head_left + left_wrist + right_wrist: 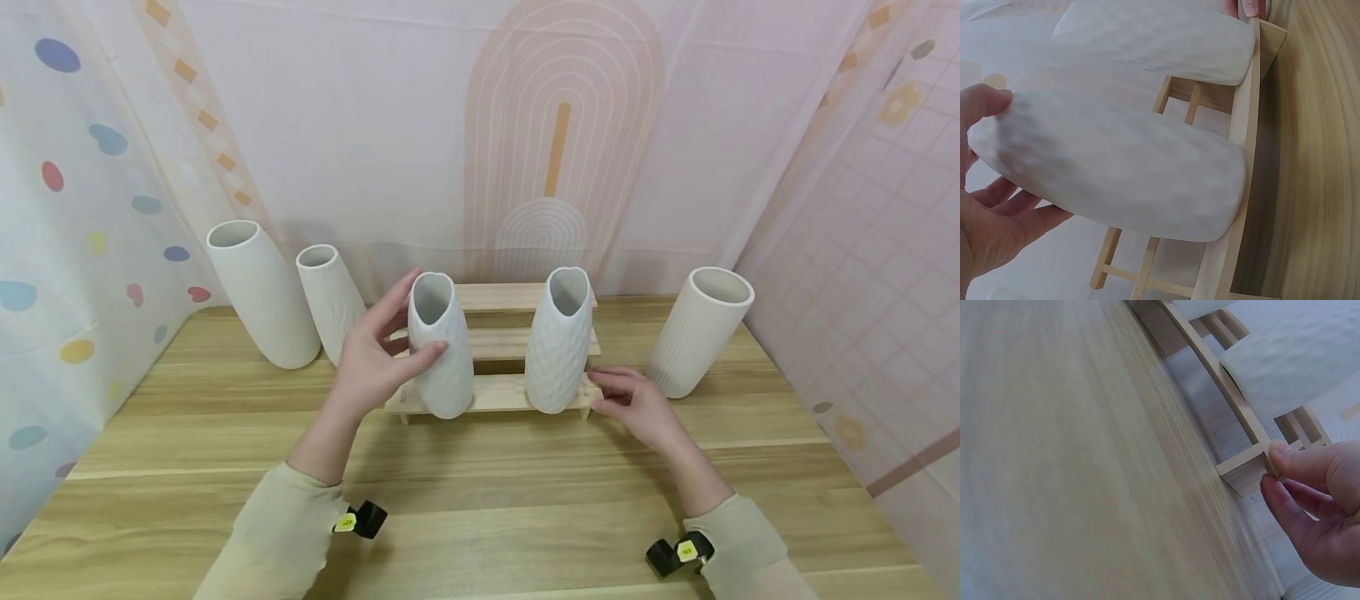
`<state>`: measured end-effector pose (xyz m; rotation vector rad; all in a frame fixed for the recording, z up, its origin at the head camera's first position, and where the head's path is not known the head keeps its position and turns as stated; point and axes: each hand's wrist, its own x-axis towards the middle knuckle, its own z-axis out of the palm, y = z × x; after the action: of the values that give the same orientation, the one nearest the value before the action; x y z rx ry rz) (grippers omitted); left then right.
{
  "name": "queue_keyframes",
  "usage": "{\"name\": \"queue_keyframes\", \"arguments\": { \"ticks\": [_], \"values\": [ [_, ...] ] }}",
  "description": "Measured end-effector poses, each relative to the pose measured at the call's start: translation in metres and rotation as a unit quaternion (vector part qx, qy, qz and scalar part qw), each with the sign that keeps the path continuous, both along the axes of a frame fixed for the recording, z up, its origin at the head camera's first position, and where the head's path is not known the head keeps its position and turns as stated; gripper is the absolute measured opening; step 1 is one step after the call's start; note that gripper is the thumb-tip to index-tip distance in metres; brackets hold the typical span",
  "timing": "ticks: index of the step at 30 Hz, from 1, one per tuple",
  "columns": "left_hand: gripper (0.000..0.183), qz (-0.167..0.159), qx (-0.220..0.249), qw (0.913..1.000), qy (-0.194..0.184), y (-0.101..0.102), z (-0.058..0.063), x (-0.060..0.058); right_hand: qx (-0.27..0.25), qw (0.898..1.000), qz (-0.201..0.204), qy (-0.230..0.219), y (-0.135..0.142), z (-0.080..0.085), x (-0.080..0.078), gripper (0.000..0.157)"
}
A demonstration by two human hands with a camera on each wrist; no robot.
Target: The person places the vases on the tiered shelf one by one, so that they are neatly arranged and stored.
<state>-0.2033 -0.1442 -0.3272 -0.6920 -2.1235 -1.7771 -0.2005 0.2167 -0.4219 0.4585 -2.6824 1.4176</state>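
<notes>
A three-tier wooden stand (498, 393) sits on the table, carrying two white textured vases on its lowest step. My left hand (378, 354) holds the left vase (448, 375) near its top, thumb in front and fingers round the far side. In the left wrist view this vase's base (1225, 194) is at the step's front edge. The right vase (555, 358), with a dimpled surface, stands near the step's right end. There my right hand (633, 404) pinches the board's end between thumb and fingers, as the right wrist view shows at the board's corner (1267, 453).
On the table's left stand a tall smooth white vase (266, 300) and a smaller carved one (330, 292), partly behind my left hand. A ribbed white vase (697, 333) is just beyond my right hand. Patterned curtains (360, 125) hang behind the wooden table (480, 517).
</notes>
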Motion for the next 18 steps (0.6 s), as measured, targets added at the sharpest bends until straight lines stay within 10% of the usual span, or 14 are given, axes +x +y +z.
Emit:
{"name": "queue_keyframes", "arguments": {
  "ticks": [18],
  "values": [
    [0.083, 0.001, -0.015, 0.9997, 0.019, 0.0023, -0.0034, -0.0055, 0.000, 1.000, 0.002, 0.000, -0.0007, -0.0008, -0.0006, 0.040]
  ]
}}
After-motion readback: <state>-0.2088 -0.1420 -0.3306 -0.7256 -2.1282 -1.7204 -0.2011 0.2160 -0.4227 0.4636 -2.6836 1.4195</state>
